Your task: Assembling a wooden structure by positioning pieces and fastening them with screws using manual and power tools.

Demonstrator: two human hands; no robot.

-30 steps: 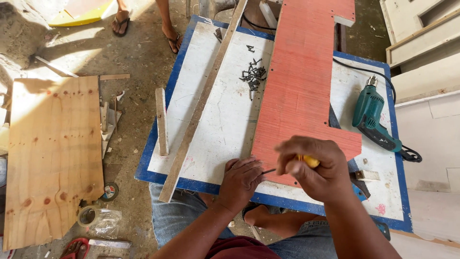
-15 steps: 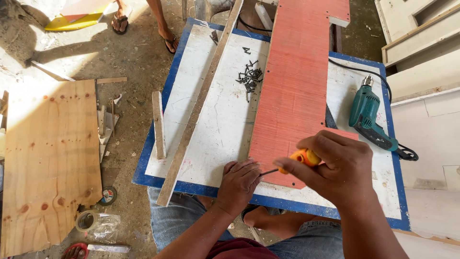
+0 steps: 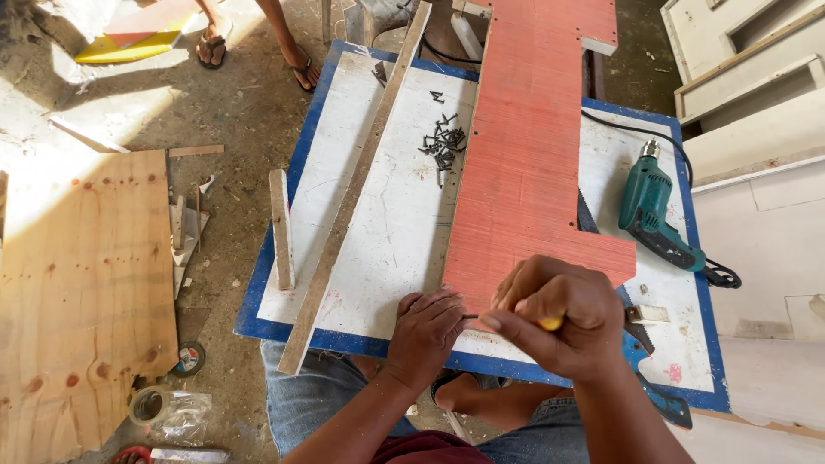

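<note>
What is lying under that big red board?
The red board rests on a white table with a blue rim. A saw pokes out from under its right edge. Both hands, left and right, cover its near corner; anything else underneath is hidden.

The left hand (image 3: 425, 331) presses flat on the near edge of a white desk (image 3: 378, 249) with a blue border, touching the lower end of a long red board (image 3: 528, 163), while the right hand (image 3: 554, 322) closes around a yellow-handled tool (image 3: 550, 324) whose thin shaft points toward the left fingers. On the desk lie a long wooden strip (image 3: 357, 185), a short wood piece (image 3: 282, 228), a pile of dark screws (image 3: 443, 144) and a teal electric drill (image 3: 655, 210). A plywood sheet (image 3: 82, 292) lies on the floor to the left.
</note>
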